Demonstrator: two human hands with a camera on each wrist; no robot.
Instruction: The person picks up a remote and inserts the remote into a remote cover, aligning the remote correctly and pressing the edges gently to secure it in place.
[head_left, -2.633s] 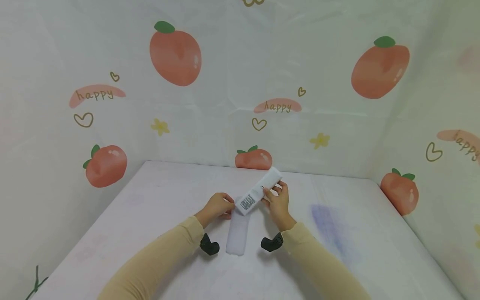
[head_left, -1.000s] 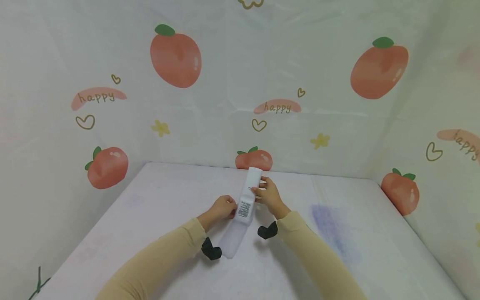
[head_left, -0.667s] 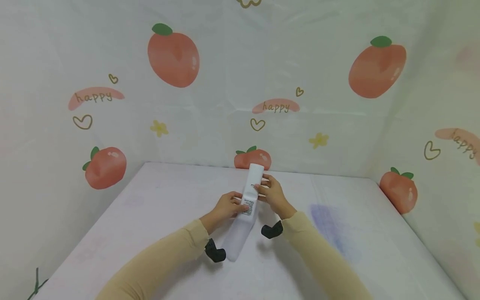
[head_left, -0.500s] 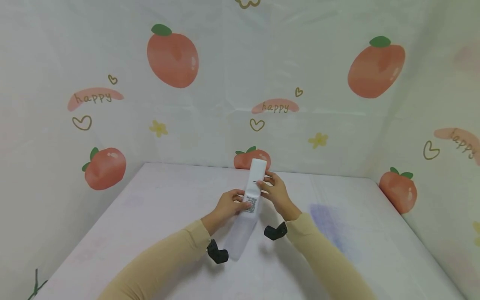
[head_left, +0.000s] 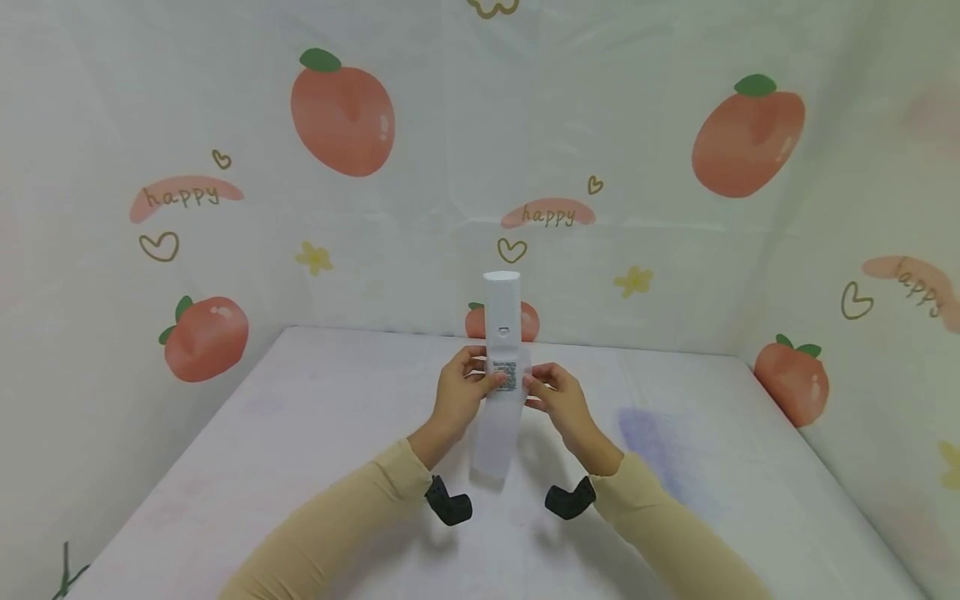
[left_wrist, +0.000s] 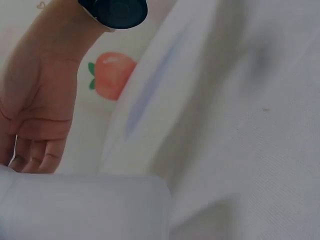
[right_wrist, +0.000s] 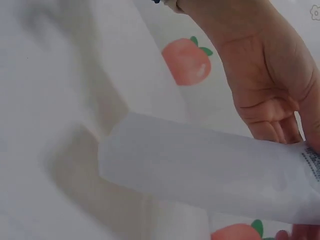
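A white remote control [head_left: 502, 321] stands upright above the table, its lower half inside a translucent white sleeve [head_left: 497, 433]. My left hand [head_left: 480, 379] pinches it at the printed label from the left. From the right, my right hand [head_left: 538, 385] pinches the same height. The left wrist view shows the sleeve's end [left_wrist: 80, 207] below the right hand [left_wrist: 35, 150]. In the right wrist view the sleeve [right_wrist: 200, 170] runs across the frame, with the left hand [right_wrist: 295, 135] at its label end.
The pale table [head_left: 300, 433] has a purple stain [head_left: 652, 442] at right. Cloth walls printed with peaches [head_left: 342, 121] close in the back and both sides. A black wrist camera [head_left: 448, 506] hangs under each sleeve.
The remote rose off the table from a slant to upright. Both hands lifted with it, and the right hand slid down from its upper part to the label.
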